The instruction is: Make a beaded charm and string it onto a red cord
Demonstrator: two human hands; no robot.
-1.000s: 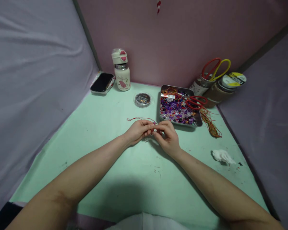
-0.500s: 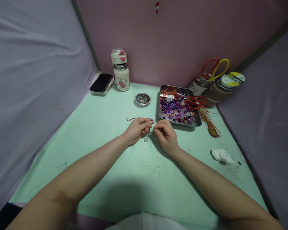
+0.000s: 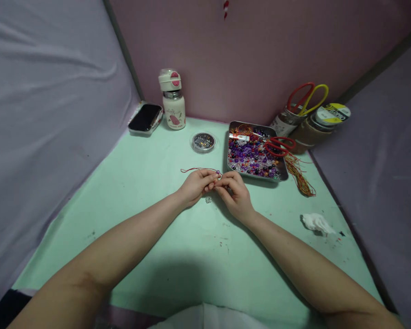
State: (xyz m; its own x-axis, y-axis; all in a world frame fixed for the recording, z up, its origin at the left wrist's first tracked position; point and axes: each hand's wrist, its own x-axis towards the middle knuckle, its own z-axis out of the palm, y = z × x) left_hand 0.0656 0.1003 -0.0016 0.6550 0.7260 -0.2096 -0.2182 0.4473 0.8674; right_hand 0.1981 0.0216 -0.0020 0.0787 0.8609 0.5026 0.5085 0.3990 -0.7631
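My left hand (image 3: 196, 186) pinches a thin red cord (image 3: 189, 170) whose looped end trails to the left over the table. A purple bead (image 3: 218, 172) sits on the cord at my left fingertips. My right hand (image 3: 237, 192) is closed against the left fingertips, its thumb and forefinger pinched at the cord; the exact spot is hidden between the fingers. Just below the hands is a small cluster of clear beads (image 3: 208, 199), close to the table top.
Beyond my right hand lies a metal tray (image 3: 260, 177) of mixed beads, with red-handled scissors (image 3: 280, 146) across its edge. A round clear case (image 3: 204, 142), a bottle (image 3: 174, 109), a phone (image 3: 144, 118), jars (image 3: 310, 132), cord bundle (image 3: 300, 180) and crumpled tissue (image 3: 317, 222) surround the work area.
My right hand has moved slightly left, so its fingertips now meet the left ones. The purple bead has shifted a little right, and the cord stretch between the hands is covered.
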